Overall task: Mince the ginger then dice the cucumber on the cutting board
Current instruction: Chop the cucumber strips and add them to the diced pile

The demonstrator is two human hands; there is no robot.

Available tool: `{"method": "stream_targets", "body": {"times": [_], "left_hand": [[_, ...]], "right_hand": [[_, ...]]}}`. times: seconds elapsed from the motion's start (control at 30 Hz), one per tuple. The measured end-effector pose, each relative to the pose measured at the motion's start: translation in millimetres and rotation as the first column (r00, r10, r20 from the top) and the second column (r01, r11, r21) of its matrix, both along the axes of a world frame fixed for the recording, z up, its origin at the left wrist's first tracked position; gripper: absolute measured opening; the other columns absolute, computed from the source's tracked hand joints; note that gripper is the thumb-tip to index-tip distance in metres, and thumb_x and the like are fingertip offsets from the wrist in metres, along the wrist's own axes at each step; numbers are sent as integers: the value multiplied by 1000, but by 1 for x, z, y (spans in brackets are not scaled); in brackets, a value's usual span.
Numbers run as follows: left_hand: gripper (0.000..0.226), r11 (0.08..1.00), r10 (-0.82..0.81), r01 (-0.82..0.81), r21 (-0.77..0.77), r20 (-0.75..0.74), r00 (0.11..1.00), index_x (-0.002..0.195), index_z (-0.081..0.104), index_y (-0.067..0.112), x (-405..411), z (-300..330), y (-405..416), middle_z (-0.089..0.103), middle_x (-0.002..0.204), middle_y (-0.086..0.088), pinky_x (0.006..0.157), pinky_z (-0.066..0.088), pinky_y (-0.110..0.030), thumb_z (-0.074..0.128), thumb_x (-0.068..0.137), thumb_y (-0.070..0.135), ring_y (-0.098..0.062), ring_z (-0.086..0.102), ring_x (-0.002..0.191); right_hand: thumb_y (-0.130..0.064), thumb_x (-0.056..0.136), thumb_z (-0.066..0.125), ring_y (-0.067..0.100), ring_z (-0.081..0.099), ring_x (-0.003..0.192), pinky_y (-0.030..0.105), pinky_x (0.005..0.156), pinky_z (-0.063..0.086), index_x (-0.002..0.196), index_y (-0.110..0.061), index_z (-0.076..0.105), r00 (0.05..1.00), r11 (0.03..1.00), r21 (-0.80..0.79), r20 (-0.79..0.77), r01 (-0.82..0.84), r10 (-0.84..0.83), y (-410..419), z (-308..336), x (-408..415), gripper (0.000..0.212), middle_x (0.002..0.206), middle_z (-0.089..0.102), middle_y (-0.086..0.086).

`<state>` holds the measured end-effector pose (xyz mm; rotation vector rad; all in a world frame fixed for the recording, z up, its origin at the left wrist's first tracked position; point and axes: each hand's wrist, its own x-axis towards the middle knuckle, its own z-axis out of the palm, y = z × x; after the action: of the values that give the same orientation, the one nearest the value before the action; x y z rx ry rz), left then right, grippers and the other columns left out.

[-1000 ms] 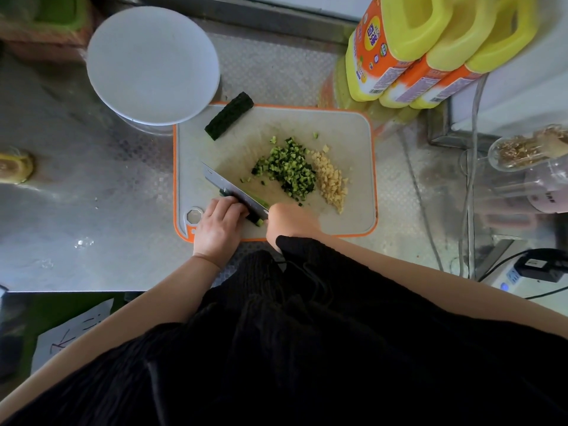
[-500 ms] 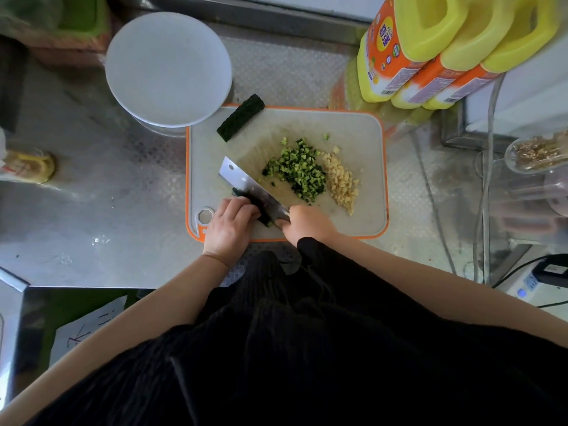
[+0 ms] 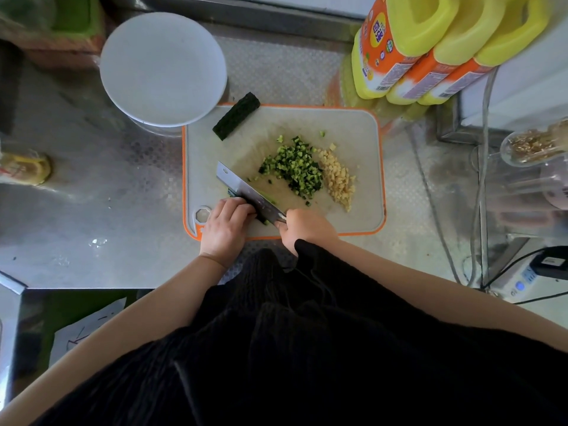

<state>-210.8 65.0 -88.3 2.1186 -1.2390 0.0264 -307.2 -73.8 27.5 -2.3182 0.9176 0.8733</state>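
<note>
My right hand [image 3: 307,227] is curled round the handle of the cleaver [image 3: 246,192], whose flat steel blade runs up toward ten o'clock across the cutting board [image 3: 353,124], a pale rectangular slab with rounded corners and an orange rim. My left hand [image 3: 226,224] sits just left of the blade with its fingers bent down onto a dark green cucumber piece [image 3: 264,222], most of it hidden under the knuckles and the steel; how firmly I pinch it I cannot tell.

Off the blade at two o'clock lies a heap of diced cucumber [image 3: 295,169], small cubes with dark skin and pale green flesh. Touching that heap at its three o'clock side is the minced ginger [image 3: 338,179], a loose strip of yellowish bits. A long uncut cucumber chunk [image 3: 236,115], with bumpy dark skin, lies tilted at the board's eleven o'clock corner, beside a round white lid [image 3: 163,67]. The board rests on an embossed steel counter [image 3: 92,210]; three yellow plastic bottles [image 3: 430,47] with orange labels stand at one o'clock.
</note>
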Motion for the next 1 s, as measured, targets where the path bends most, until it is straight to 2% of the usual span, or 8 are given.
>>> {"method": "stream_targets", "body": {"times": [0.17,0.3,0.4,0.5,0.6,0.73,0.87,1.0], "left_hand": [[10,1000,11,-11,21,-17,1000,91,66,5,0,1,1,63,95,-13,77,45,-38,58,90,9,-30,52,88],[8,1000,2,-2,19,-25,1000,89,68,5,0,1,1,63,95,-10,75,46,-38,62,86,2,-29,52,88],[15,999,12,-10,32,-49,999,89,68,5,0,2,1,59,98,-5,73,47,-39,67,79,-6,-29,52,87],[17,999,16,-14,33,-55,998,89,69,5,0,4,1,58,97,-4,71,47,-41,68,78,-7,-30,52,85],[14,999,5,-3,40,-58,998,89,69,4,1,5,2,63,94,-9,70,48,-41,68,79,-6,-30,52,84],[11,999,14,-11,54,-56,998,89,69,4,0,4,1,63,93,-10,71,48,-41,60,84,0,-29,52,85],[11,999,18,-16,50,-36,999,89,70,4,0,4,2,64,93,-11,75,47,-39,59,87,5,-28,51,86],[13,998,-10,12,67,-29,1000,90,70,5,2,5,4,63,95,-11,76,48,-40,59,91,13,-29,53,87]], "right_hand": [[-37,101,40,24,49,76,33,65,40,89,-17,42,1000,1000,7,-14,-16,16,0,-1,2,23,69,39,-2],[-33,100,42,25,50,74,33,65,41,88,-15,45,1000,1000,9,-20,-18,18,0,0,4,22,69,43,0],[-22,98,47,22,50,65,30,58,38,85,-12,51,999,1000,-10,-31,-21,21,0,1,8,16,70,47,2],[-17,97,48,22,49,63,29,57,37,78,-13,47,999,1000,-15,-43,-25,25,3,0,10,19,69,48,3],[-16,97,47,27,50,73,32,65,40,83,-13,47,998,1000,-2,-54,-7,7,7,-4,9,14,73,48,2],[-17,98,44,28,48,76,33,67,40,94,-13,52,999,1000,-18,-47,-21,20,10,-5,6,10,84,51,6],[-28,99,46,30,55,82,32,66,39,99,-9,55,1000,1000,11,12,8,-8,3,-8,16,21,95,60,11],[-37,100,44,29,56,83,32,64,38,101,-6,56,999,1000,-8,31,-9,9,-6,-2,20,33,90,57,9]]}}
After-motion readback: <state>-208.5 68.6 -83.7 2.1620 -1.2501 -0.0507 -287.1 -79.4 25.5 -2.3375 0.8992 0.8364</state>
